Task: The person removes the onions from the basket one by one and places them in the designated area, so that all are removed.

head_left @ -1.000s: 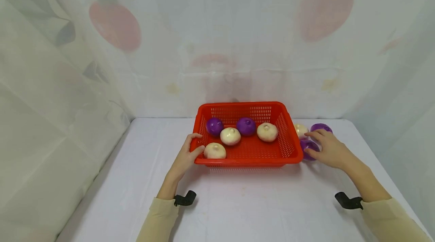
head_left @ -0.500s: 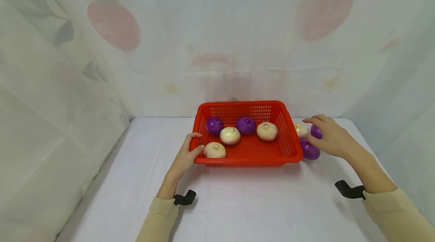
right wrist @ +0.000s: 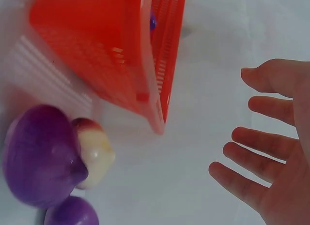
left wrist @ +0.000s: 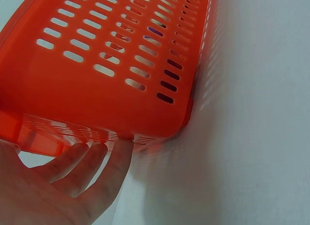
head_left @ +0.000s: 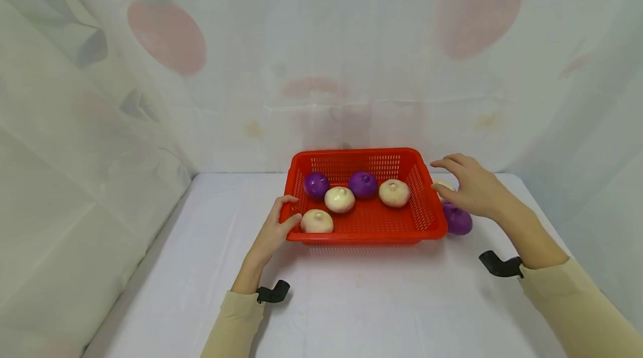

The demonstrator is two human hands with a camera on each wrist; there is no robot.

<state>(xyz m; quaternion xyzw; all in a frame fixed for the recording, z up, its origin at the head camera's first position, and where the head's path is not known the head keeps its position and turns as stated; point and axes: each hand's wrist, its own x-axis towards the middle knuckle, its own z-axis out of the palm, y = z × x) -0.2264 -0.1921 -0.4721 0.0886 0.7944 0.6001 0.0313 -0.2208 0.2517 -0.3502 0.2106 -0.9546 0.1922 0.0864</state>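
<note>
A red plastic basket (head_left: pixel 372 238) stands at the back of the table with several glossy onions in it, among them a purple onion (head_left: pixel 363 185) and a white onion (head_left: pixel 339 200). My left hand (head_left: pixel 271 230) holds the basket's left end: thumb and index finger reach over the rim, while other fingers (left wrist: pixel 114 169) press the outer wall in the left wrist view. My right hand (head_left: pixel 472 187), fingers spread and holding nothing, hovers beside the basket's right rim. Beneath it lie loose onions, a purple one (right wrist: pixel 41 155) and a partly hidden white one (right wrist: pixel 97 157).
Another purple onion (right wrist: pixel 72 215) shows at the lower left of the right wrist view. A white cloth covers the table (head_left: pixel 361 302). Printed sheets (head_left: pixel 321 56) hang behind and at both sides, close to the table's edges.
My right hand has lifted off the loose onions and moved up and left toward the basket's right rim. The left hand and the basket have stayed in place.
</note>
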